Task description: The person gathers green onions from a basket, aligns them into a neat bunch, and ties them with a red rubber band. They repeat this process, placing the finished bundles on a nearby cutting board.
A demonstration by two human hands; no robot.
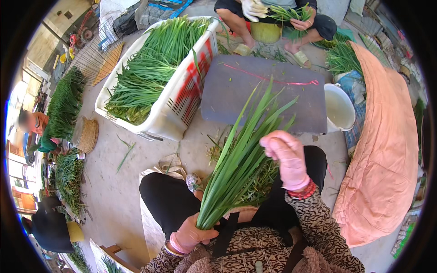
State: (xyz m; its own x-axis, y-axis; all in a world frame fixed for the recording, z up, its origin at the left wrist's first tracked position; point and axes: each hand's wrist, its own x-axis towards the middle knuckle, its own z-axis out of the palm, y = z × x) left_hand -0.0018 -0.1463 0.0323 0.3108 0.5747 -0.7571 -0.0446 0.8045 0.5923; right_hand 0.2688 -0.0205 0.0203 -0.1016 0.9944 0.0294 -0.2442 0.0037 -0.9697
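My left hand [193, 234], in a pink glove, grips the lower end of a bunch of garlic chives [235, 170]. The long flat leaves fan upward over my lap, their tips reaching above the grey board's near edge. Beside the upper right of the bunch is my right hand [288, 158], also gloved in pink, its fingers curled. Whether anything is pinched in those fingers is hidden. Loose leaves and trimmings [261, 186] lie on the floor between my knees, partly behind the bunch.
A grey board [269, 92] bearing a pink string [266, 76] lies ahead. Left of it stands a white crate [184, 112] full of chives. A bucket [339, 107] and an orange quilt [379, 153] are at right. A co-worker [276, 20] holds chives opposite; others sit at left.
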